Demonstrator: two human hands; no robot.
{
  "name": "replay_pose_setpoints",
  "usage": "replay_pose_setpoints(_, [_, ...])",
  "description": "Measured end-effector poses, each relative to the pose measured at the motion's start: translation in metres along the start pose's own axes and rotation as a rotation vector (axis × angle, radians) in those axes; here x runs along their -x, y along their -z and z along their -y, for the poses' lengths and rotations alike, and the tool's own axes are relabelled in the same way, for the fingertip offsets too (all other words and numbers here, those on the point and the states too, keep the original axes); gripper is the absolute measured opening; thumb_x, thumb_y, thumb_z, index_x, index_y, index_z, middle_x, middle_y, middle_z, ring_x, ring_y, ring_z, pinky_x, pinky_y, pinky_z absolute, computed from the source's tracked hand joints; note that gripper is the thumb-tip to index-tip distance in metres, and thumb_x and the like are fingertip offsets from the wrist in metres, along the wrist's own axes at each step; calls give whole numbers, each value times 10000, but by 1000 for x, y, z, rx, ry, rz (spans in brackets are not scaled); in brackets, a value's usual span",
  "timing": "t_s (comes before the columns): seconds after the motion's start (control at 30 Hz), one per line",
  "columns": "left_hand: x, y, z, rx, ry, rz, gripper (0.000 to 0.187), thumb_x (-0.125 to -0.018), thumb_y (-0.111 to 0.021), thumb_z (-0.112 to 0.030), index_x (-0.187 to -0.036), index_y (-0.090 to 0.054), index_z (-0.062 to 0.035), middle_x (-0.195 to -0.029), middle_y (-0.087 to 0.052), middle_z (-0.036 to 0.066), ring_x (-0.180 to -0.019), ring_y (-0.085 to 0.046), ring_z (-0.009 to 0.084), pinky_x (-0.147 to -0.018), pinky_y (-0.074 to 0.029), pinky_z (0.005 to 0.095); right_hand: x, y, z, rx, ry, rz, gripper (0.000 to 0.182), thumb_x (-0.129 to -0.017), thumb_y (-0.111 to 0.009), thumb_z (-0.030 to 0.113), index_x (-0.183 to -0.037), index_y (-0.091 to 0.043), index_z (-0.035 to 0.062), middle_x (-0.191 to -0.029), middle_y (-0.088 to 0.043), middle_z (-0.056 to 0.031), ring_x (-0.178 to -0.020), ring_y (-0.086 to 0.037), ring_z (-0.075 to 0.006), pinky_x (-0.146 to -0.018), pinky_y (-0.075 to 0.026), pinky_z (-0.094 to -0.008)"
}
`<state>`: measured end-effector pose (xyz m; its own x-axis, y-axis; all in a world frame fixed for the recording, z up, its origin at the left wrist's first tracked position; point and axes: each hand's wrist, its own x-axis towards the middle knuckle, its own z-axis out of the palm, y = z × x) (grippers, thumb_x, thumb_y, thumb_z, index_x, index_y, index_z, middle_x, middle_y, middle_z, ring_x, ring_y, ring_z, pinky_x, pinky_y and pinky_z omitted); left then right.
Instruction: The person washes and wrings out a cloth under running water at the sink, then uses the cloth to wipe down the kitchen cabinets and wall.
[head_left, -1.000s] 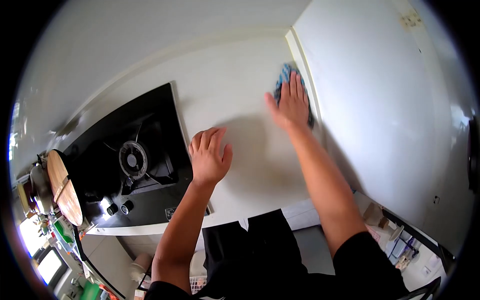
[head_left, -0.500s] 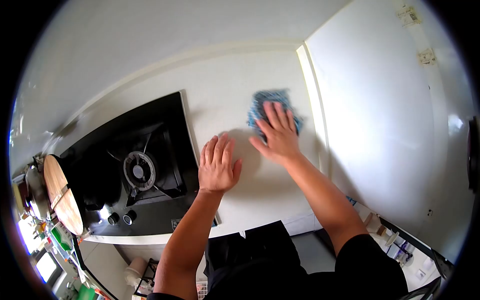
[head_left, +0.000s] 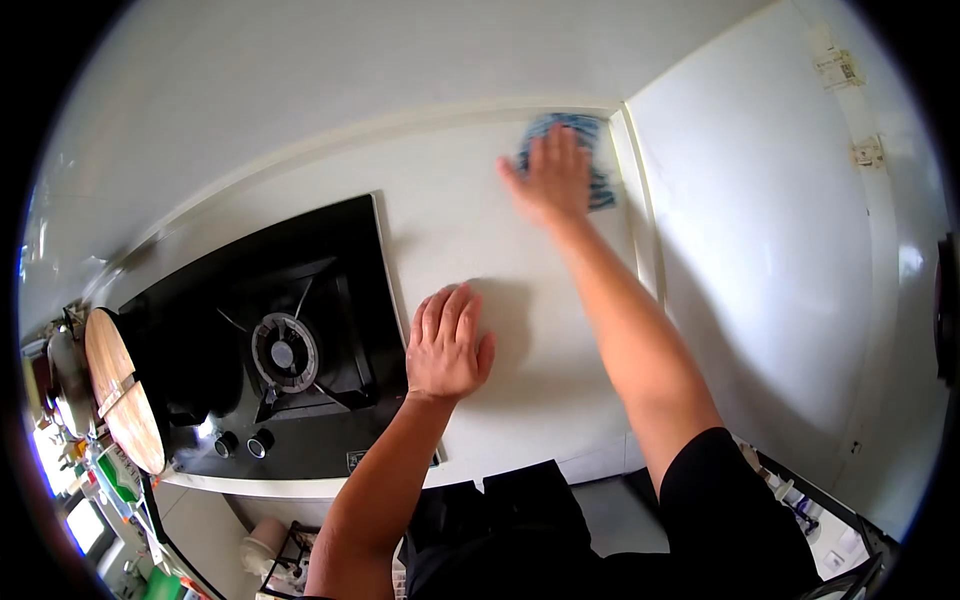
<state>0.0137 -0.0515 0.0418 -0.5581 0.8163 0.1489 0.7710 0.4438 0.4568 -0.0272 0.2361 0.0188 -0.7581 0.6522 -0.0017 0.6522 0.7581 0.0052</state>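
Note:
Near the back right corner of the white countertop, my right hand holds a blue and dark striped cleaning cloth down against the surface. Its fingers lie stretched over the cloth, with the thumb out to the left; motion blurs them a little. My left hand rests flat on the counter, fingers extended and holding nothing. Just left of it is a black gas stove with a round burner and two knobs on its front.
A raised ledge edges the counter on the right, beside a white wall panel. A wall runs along the back. At the far left stand a round wooden board and assorted kitchen items. Below the counter's left side is a black rack.
My right hand has slid the cloth away from me, toward the back corner of the counter. My left hand stays in place on the counter; the view has shifted slightly.

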Motion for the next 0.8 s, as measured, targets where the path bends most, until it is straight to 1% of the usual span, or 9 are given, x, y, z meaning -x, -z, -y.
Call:
replay_pose_setpoints(0.2, [1, -5, 2, 22, -15, -19, 431, -839, -658, -218, -1244, -607, -82, -1443, -548, 118, -1356, -485, 353, -1176, -366, 528, 36, -8, 14, -207, 465, -205, 473, -1042, -540, 341, -1410, -585, 48, -1575, -502, -161, -1488, -429, -333, -1225, -328, -443])
replay_pose_setpoints(0.27, [-2, -3, 2, 28, -17, -34, 431, -832, -657, -214, -1239, -608, -82, -1441, -549, 116, -1353, -488, 348, -1174, -369, 525, 40, 3, -2, -837, -98, 156, 347, -1008, -570, 209, -1312, -635, 54, -1346, -668, -122, -1271, -611, -288, -1072, -477, -414])
replay_pose_setpoints(0.33, [-1, -1, 0, 17, -3, -13, 433, -827, -661, -221, -1234, -608, -83, -1439, -550, 115, -1350, -491, 340, -1172, -374, 519, 26, -22, -15, -1693, -616, -344, 300, -1045, -502, 205, -1278, -647, 83, -1262, -672, -85, -1159, -635, -237, -979, -513, -389])
replay_pose_setpoints(0.4, [-1, -4, 2, 4, -1, -25, 435, -821, -667, -230, -1227, -609, -83, -1433, -552, 114, -1350, -491, 333, -1174, -372, 516, 7, 1, -49, -2297, -734, -305, 301, -1075, -456, 232, -1256, -646, 84, -1254, -656, -65, -1153, -616, -217, -961, -515, -370])
replay_pose_setpoints(0.5, [-2, -4, 4, 9, -14, -21, 432, -820, -670, -246, -1214, -603, -82, -1418, -550, 114, -1348, -489, 323, -1180, -366, 512, -18, 81, -11, -1871, -887, -955, 324, -1079, -443, 220, -1255, -641, 33, -1196, -697, -118, -1152, -646, -278, -1014, -506, -395])
replay_pose_setpoints(0.53, [-2, -3, 4, 6, -9, -21, 432, -820, -670, -246, -1214, -603, -82, -1418, -550, 114, -1348, -489, 323, -1180, -366, 512, -35, 58, -17, -1875, -887, -949, 324, -1079, -443, 220, -1255, -641, 33, -1196, -697, -118, -1152, -646, -278, -1014, -506, -395])
replay_pose_setpoints(0.6, [-3, -2, 4, 15, -11, -16, 433, -823, -668, -256, -1214, -598, -82, -1415, -548, 116, -1345, -492, 324, -1178, -369, 510, -73, -24, -42, -832, -441, -811, 300, -1063, -479, 191, -1210, -660, 2, -1159, -715, -201, -1131, -666, -349, -1002, -514, -435])
replay_pose_setpoints(0.63, [-3, -3, 5, 16, -13, -17, 436, -828, -669, -268, -1217, -598, -84, -1417, -548, 117, -1342, -494, 325, -1176, -370, 511, -79, -27, -28, -387, -181, -1075, 237, -1018, -530, 143, -1102, -680, -19, -1111, -707, -246, -1065, -665, -410, -930, -525, -486])
replay_pose_setpoints(0.8, [-3, -3, 10, 27, -14, -32, 448, -825, -679, -285, -1215, -597, -81, -1420, -546, 122, -1337, -495, 328, -1170, -374, 516, -59, -10, 2, -459, -225, -716, 77, -917, -606, 75, -871, -626, 17, -954, -681, -183, -930, -639, -417, -801, -513, -526])
